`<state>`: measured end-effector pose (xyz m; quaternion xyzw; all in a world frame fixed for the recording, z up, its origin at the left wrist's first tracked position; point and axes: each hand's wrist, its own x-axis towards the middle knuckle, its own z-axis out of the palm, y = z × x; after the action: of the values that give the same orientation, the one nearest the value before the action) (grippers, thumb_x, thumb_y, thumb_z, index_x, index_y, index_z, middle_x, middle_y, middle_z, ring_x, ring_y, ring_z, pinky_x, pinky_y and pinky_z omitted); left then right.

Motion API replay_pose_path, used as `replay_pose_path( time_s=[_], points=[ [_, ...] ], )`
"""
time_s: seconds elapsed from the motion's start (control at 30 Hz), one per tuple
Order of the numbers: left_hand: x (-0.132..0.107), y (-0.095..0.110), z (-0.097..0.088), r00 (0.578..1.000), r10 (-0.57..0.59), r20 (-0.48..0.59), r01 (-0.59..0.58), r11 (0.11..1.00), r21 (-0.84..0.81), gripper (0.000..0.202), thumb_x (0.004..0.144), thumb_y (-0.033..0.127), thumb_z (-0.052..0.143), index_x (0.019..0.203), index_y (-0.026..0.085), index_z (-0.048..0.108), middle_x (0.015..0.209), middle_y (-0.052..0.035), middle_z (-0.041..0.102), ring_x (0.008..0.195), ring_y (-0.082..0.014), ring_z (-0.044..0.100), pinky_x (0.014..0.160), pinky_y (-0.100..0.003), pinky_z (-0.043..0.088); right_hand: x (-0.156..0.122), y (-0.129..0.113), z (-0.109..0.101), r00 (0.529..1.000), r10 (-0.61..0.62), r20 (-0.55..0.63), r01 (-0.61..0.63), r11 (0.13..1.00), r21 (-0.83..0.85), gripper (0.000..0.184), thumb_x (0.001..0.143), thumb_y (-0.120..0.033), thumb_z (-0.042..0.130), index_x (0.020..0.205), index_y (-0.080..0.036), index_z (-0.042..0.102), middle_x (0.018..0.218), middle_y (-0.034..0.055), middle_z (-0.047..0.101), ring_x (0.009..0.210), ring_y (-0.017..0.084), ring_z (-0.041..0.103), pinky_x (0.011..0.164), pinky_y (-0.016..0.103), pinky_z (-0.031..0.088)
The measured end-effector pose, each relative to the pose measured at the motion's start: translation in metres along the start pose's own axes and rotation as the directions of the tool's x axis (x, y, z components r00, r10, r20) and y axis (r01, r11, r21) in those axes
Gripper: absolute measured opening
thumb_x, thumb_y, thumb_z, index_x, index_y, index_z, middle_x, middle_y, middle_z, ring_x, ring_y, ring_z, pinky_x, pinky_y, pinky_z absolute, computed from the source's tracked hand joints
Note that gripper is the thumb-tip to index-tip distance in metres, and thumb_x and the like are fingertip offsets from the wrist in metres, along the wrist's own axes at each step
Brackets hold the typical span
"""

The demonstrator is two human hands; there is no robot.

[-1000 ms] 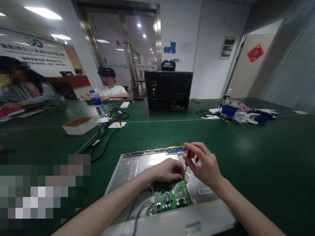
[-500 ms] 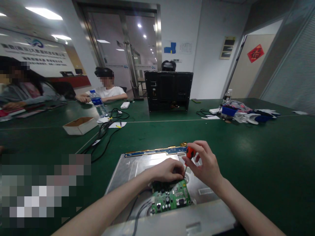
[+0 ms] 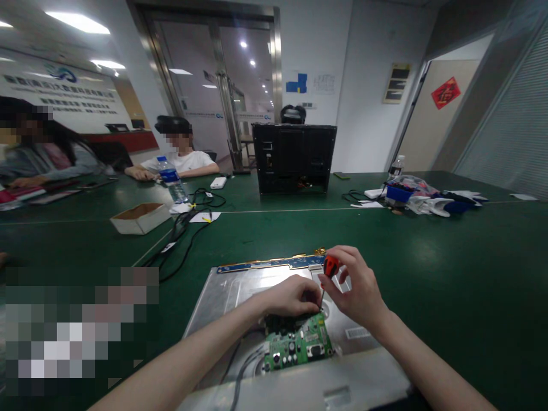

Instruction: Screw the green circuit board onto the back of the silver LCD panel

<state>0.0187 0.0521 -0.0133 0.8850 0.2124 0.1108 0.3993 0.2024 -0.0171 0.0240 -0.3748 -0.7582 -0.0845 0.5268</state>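
Observation:
A screwdriver (image 3: 331,266) with a red and black handle is pinched in the fingers of my right hand (image 3: 357,285). Its thin shaft slants down to the upper corner of a green circuit board (image 3: 297,345). My left hand (image 3: 295,295) is curled at that same corner, thumb and fingertips together by the screwdriver's tip; what they pinch, if anything, is hidden. The board lies on a silver metal panel (image 3: 363,354), with grey cables (image 3: 244,374) running from its left side. Along the panel's far edge runs a narrow blue circuit strip (image 3: 261,265).
On the green table (image 3: 449,274), an open box (image 3: 140,219), black cables (image 3: 182,240) and a water bottle (image 3: 171,180) stand to the left. A black monitor housing (image 3: 295,157) stands upright at the back. Bags and gloves (image 3: 428,197) lie far right. Other people sit across and at left.
The screwdriver's handle has turned slightly in my right fingers, its tip at the same corner. My left hand stays in place. A person across the table has leaned a little left.

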Motion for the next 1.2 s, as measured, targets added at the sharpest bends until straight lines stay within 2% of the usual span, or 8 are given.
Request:
replay_pose_path(
  time_s=[0.17, 0.3, 0.5, 0.67, 0.8, 1.03, 1.2],
  points=[
    [-0.0004, 0.0015, 0.0003, 1.000, -0.008, -0.008, 0.008, 1.000, -0.002, 0.004, 0.077, 0.014, 0.065, 0.080, 0.016, 0.066, 0.073, 0.0025, 0.061, 0.068, -0.0129, 0.056, 0.064, -0.020, 0.041, -0.0007, 0.0012, 0.0002, 0.999, -0.017, 0.030, 0.019, 0.998, -0.058, 0.040, 0.092, -0.018, 0.058, 0.130, -0.025, 0.051, 0.104, 0.0073, 0.058, 0.063, 0.012, 0.061, 0.048, 0.023, 0.053],
    [-0.0009, 0.0009, 0.0013, 1.000, -0.005, 0.002, 0.005, 1.000, -0.013, 0.006, 0.078, 0.013, 0.064, 0.083, 0.016, 0.066, 0.075, 0.0021, 0.063, 0.069, -0.0132, 0.057, 0.064, -0.020, 0.042, -0.0004, -0.0005, -0.0001, 0.999, -0.020, 0.034, 0.020, 1.000, -0.004, 0.046, 0.090, -0.014, 0.054, 0.135, -0.022, 0.046, 0.098, 0.0069, 0.062, 0.065, 0.013, 0.062, 0.049, 0.023, 0.053],
    [-0.0009, 0.0015, 0.0003, 1.000, -0.001, -0.003, 0.001, 1.000, -0.009, 0.005, 0.078, 0.012, 0.066, 0.082, 0.015, 0.066, 0.073, 0.0029, 0.061, 0.068, -0.0125, 0.056, 0.064, -0.020, 0.041, -0.0005, -0.0002, 0.0001, 1.000, 0.003, 0.012, -0.002, 1.000, -0.022, 0.037, 0.092, -0.022, 0.055, 0.127, -0.019, 0.045, 0.082, 0.0010, 0.062, 0.052, 0.011, 0.056, 0.045, 0.022, 0.049],
    [0.0000, 0.0039, -0.0005, 1.000, -0.007, -0.010, 0.007, 1.000, 0.001, 0.005, 0.077, 0.011, 0.067, 0.077, 0.015, 0.065, 0.070, 0.0041, 0.058, 0.065, -0.0112, 0.054, 0.062, -0.019, 0.039, 0.0007, 0.0009, 0.0005, 1.000, -0.012, 0.005, 0.012, 1.000, -0.005, 0.033, 0.093, -0.023, 0.059, 0.124, -0.022, 0.047, 0.092, 0.0031, 0.062, 0.061, 0.012, 0.061, 0.047, 0.021, 0.050],
    [-0.0001, 0.0042, -0.0004, 1.000, -0.008, -0.013, 0.008, 1.000, -0.002, 0.004, 0.077, 0.012, 0.067, 0.077, 0.015, 0.065, 0.069, 0.0042, 0.059, 0.065, -0.0112, 0.054, 0.062, -0.019, 0.039, 0.0012, 0.0005, -0.0008, 1.000, -0.015, 0.014, 0.015, 0.998, -0.063, 0.033, 0.092, -0.021, 0.060, 0.124, -0.023, 0.053, 0.100, 0.0062, 0.059, 0.063, 0.011, 0.060, 0.049, 0.022, 0.052],
    [-0.0009, 0.0023, 0.0003, 1.000, -0.005, -0.007, 0.005, 1.000, -0.010, 0.006, 0.079, 0.015, 0.066, 0.084, 0.016, 0.068, 0.076, 0.0020, 0.064, 0.071, -0.0136, 0.057, 0.066, -0.021, 0.042, -0.0002, -0.0004, -0.0007, 1.000, 0.000, 0.021, 0.000, 1.000, -0.017, 0.043, 0.089, -0.015, 0.054, 0.131, -0.020, 0.047, 0.098, 0.0077, 0.063, 0.067, 0.014, 0.063, 0.051, 0.023, 0.053],
    [0.0000, 0.0028, 0.0000, 1.000, -0.004, -0.009, 0.004, 1.000, -0.013, 0.004, 0.078, 0.015, 0.067, 0.082, 0.015, 0.067, 0.072, 0.0030, 0.061, 0.068, -0.0126, 0.056, 0.064, -0.020, 0.040, -0.0015, 0.0009, -0.0002, 1.000, -0.011, 0.007, 0.011, 0.998, -0.054, 0.037, 0.090, -0.022, 0.056, 0.125, -0.018, 0.046, 0.087, 0.0054, 0.067, 0.057, 0.014, 0.062, 0.051, 0.025, 0.053]
  ],
)
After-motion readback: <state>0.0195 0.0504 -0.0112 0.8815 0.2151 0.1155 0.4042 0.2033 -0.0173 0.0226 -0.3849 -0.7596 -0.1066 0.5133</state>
